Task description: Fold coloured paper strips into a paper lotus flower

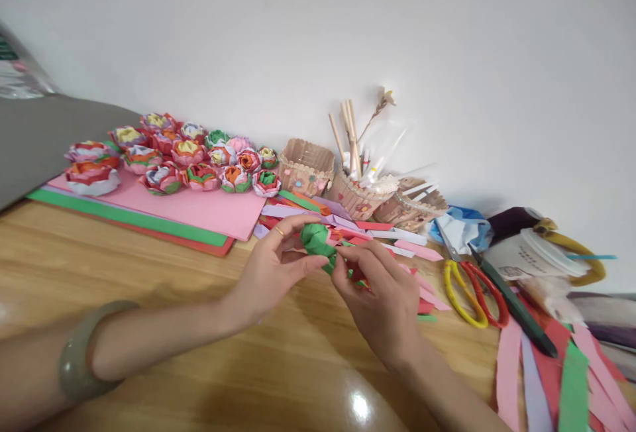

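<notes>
A small green folded paper piece (315, 240) with a bit of pink at its side is held above the wooden table. My left hand (275, 266), with a ring on one finger, grips it between thumb and fingers from the left. My right hand (380, 289) pinches its lower right side, where more green paper shows; part of that is hidden by the fingers. Behind the hands lie many folded paper strips (417, 250) in pink, red, white and purple. Finished paper flowers (200, 177) in mixed colours stand on pink paper sheets (218, 210) at the left.
Three decorated baskets (304, 168) stand by the wall, two holding sticks and tools. At the right are scissors (467, 293), a dark green pen-like tool (521, 316), a white tub (531, 256) and long paper strips (574, 385).
</notes>
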{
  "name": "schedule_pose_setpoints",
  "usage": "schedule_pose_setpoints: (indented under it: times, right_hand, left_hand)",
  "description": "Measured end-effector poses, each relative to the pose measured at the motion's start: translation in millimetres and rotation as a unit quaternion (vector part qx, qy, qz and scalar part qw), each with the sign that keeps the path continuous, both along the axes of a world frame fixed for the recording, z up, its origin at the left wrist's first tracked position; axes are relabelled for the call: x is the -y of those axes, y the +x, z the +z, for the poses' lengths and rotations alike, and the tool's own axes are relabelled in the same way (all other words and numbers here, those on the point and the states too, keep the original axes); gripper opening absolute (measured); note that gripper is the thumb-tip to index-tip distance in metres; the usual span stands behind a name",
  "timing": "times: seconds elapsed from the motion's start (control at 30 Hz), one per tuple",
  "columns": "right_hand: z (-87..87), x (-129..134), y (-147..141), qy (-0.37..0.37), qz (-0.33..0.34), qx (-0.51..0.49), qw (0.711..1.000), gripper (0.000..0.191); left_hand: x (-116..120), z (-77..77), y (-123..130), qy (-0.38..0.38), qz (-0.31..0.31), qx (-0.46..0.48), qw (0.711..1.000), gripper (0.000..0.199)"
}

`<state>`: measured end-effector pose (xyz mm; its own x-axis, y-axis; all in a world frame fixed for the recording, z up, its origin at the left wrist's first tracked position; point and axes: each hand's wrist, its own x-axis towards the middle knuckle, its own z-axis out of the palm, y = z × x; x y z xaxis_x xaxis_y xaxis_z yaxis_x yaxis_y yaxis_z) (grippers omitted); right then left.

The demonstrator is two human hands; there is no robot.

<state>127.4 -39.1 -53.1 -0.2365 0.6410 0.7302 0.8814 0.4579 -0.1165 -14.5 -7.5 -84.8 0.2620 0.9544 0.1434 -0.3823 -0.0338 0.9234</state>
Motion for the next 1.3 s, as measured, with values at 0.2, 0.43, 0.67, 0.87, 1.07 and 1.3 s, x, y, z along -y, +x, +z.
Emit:
schedule_pose_setpoints:
  times: [0.2, 0.43, 0.67, 0.87, 1.07, 1.3]
  right_hand:
    - [-1.6, 0, 1, -0.002, 0.027, -0.030, 0.999, 0.014]
    - [9.3, -7, 12, -0.253, 0.150, -0.291, 0.910, 0.011]
    - [12.8, -14, 18, -0.389, 0.171, -0.392, 0.816, 0.015]
    - [18.8, -15, 21, -0.408, 0.168, -0.313, 0.841, 0.025]
    - [21.4, -15, 24, -0.397, 0.180, -0.262, 0.861, 0.022]
    - [22.8, -16, 27, -0.437, 0.161, -0.341, 0.816, 0.019]
  left_hand:
    - [0, 0.7, 0, -0.014, 0.007, 0.005, 1.000, 0.040]
    - [-1, 3.9, -2, -0.027, 0.012, 0.005, 1.000, 0.040]
    - [0, 2.2, -1, -0.036, -0.022, 0.009, 0.999, 0.041]
    - [0, 2.9, -1, -0.064, -0.017, -0.008, 0.998, 0.043]
    - [-2, 2.8, -1, -0.059, -0.017, -0.012, 0.998, 0.044]
    - [-1, 7.8, -4, -0.056, -0.049, -0.003, 0.997, 0.042]
